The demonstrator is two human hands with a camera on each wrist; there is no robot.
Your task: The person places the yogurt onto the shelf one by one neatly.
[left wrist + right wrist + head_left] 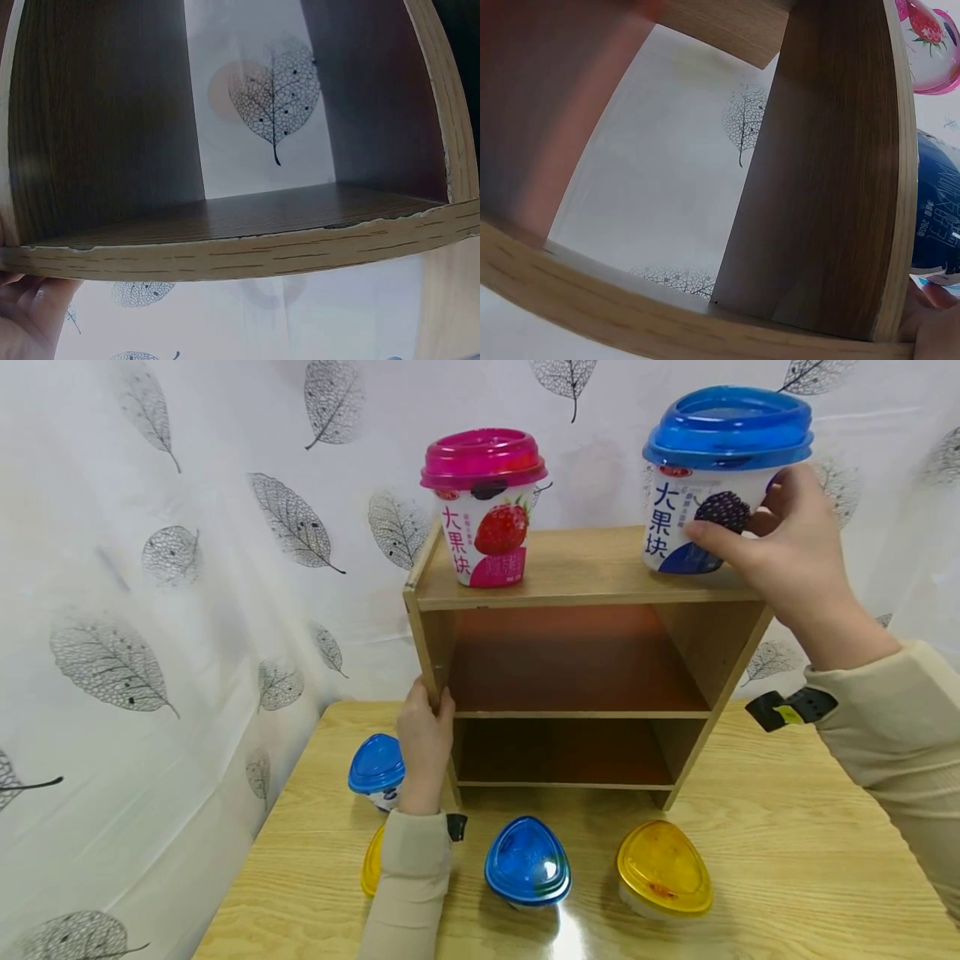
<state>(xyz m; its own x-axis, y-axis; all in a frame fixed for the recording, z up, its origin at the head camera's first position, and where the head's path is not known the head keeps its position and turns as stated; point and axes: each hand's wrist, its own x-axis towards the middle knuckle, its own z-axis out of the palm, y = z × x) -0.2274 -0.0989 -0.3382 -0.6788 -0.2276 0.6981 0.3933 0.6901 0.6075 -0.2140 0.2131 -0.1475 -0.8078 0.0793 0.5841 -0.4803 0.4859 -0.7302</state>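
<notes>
My right hand [798, 556] holds a yogurt cup [678, 518] with a blue lid and a blackberry picture, thumb on its front. The cup is upright at the right end of the wooden shelf unit's top [588, 560]; its blue side [936, 202] shows in the right wrist view. At the top's left end stands a pink-lidded strawberry yogurt cup [483, 539]. My left hand [425, 747] grips the front edge of the unit's left side panel [429, 652]. In the left wrist view, the fingers [45, 304] of that hand lie against the wood.
On the table [817, 860], a blue-lidded cup [527, 860] and a yellow-lidded cup [663, 868] stand before the unit. Another blue-lidded cup [377, 764] and a partly hidden yellow lid [372, 864] are beside my left forearm. A leaf-patterned sheet [210, 610] hangs behind.
</notes>
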